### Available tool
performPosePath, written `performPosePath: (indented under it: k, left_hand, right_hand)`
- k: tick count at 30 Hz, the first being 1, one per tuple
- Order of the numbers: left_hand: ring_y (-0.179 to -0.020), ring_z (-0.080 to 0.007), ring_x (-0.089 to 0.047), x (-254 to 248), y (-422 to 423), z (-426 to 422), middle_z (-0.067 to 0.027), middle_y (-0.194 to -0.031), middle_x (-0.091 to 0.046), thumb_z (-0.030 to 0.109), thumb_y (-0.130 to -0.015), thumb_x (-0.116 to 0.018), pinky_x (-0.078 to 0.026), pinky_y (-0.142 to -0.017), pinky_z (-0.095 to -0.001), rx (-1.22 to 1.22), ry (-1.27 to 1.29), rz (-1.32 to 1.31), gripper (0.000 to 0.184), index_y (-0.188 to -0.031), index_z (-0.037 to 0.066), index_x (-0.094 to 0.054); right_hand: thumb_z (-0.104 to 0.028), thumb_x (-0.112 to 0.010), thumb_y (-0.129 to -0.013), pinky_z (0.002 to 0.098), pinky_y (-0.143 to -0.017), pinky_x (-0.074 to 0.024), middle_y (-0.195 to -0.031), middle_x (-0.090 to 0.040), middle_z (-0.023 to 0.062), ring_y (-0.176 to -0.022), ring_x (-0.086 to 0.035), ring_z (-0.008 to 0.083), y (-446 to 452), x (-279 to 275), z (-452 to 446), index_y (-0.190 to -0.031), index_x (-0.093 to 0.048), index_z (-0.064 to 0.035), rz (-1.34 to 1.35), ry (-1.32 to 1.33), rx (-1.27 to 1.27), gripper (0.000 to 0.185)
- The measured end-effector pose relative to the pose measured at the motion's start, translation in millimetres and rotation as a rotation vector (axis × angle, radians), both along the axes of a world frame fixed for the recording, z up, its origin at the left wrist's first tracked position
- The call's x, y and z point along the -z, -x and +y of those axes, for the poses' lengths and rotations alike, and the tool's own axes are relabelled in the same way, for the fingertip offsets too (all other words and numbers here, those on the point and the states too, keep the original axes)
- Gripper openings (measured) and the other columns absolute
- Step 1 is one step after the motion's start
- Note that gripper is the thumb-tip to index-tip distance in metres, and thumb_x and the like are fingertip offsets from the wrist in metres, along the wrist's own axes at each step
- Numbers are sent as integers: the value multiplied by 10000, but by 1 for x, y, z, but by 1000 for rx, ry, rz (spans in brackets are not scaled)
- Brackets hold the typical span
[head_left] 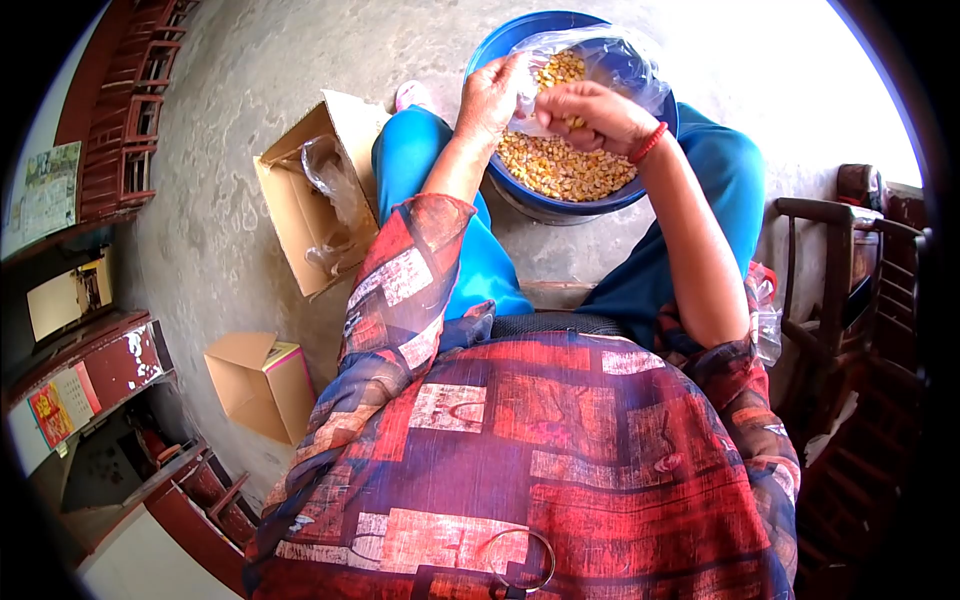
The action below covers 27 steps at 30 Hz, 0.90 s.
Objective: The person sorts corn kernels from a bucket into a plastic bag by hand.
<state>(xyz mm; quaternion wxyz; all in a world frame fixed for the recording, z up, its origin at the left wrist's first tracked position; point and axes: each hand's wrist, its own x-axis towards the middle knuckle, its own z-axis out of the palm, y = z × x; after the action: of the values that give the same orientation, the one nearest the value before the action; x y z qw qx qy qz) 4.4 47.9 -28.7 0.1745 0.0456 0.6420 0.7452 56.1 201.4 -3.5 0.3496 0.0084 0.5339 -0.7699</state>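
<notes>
A blue tub stands on the floor between my knees, with loose yellow corn kernels inside. Over its far part lies a clear plastic bag, its mouth spread and more kernels visible in it. My left hand pinches the bag's left edge. Beside it, my right hand, a red bead bracelet on the wrist, is curled above the tub at the bag's mouth. Some kernels show between its bent fingers; how many are in the palm is hidden.
On the left, an open cardboard box holds clear plastic, and a smaller box sits nearer. Dark wooden chairs stand at right. A clear plastic bag is by my right hip. Shelves and furniture line the left side.
</notes>
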Motion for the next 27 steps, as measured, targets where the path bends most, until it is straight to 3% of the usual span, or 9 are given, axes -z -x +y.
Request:
performPosePath:
  k: [5, 7, 8, 11, 12, 15, 20, 23, 27]
  left_hand:
    - [-487, -40, -462, 12, 4, 2, 28, -607, -539, 295, -876, -501, -375, -411, -194, -11, -18, 76, 272, -862, 58, -633]
    - [-494, -39, -465, 9, 2, 1, 28, -614, -542, 293, -876, -501, -376, -415, -193, 6, 4, 57, 270, -864, 57, -633]
    - [-501, -37, -469, 7, 1, 0, 28, -622, -545, 291, -876, -502, -377, -418, -191, 22, 25, 38, 269, -866, 56, -633]
    - [-612, -36, -511, 7, 2, -3, 25, -734, -584, 289, -863, -530, -421, -524, -180, 60, 36, -26, 265, -916, 44, -618]
    - [-612, -36, -511, 7, 2, -3, 25, -734, -584, 289, -863, -530, -421, -524, -180, 60, 37, -25, 265, -916, 44, -618]
    - [-588, -30, -500, 7, 0, -2, 29, -713, -578, 288, -862, -531, -408, -495, -179, 33, -7, -9, 261, -916, 48, -618]
    - [-575, -36, -500, 7, 0, -1, 27, -712, -579, 287, -857, -538, -402, -483, -182, 20, 0, 39, 264, -923, 44, -616]
    - [-588, -41, -514, 6, 2, -4, 23, -720, -584, 278, -858, -539, -413, -493, -183, 53, 35, -28, 258, -927, 42, -616]
    - [-522, -48, -491, 10, 2, 1, 17, -643, -559, 269, -868, -520, -398, -446, -202, -2, -16, -1, 257, -865, 29, -610]
  right_hand:
    - [-178, -472, -860, 170, -397, -246, -624, -440, -26, -485, -352, 31, 16, 16, 12, -866, -578, -40, 26, 103, 419, 173]
    - [-162, -473, -851, 184, -444, -315, -647, -474, -1, -548, -409, 64, 20, 29, 10, -878, -587, -28, 20, 84, 744, 178]
    - [-143, -475, -841, 202, -546, -396, -719, -547, 34, -633, -495, 100, 23, 34, 13, -884, -590, -10, 29, 53, 751, 181]
    - [-149, -472, -834, 225, -665, -428, -817, -595, 51, -734, -550, 119, 29, 41, 3, -895, -591, -4, 86, 146, 817, 197]
    - [-166, -468, -861, 227, -785, -415, -950, -591, 39, -875, -558, 150, 22, 42, 11, -1012, -558, -28, 424, -258, 585, 224]
    - [-196, -483, -853, 233, -780, -416, -957, -593, 24, -894, -554, 153, 25, 42, 6, -1019, -563, -45, 450, -284, 616, 239]
    - [-251, -496, -830, 243, -714, -458, -875, -614, 36, -808, -567, 114, 14, 14, 5, -929, -602, -58, 227, -240, 611, 241]
    - [-247, -497, -825, 236, -597, -494, -818, -615, 37, -725, -578, 111, 1, -10, 4, -861, -618, -56, 161, -239, -54, 228]
    - [-320, -515, -822, 247, -433, -487, -687, -607, 77, -527, -571, 128, -6, 22, -5, -827, -599, 6, 29, -729, -532, 337]
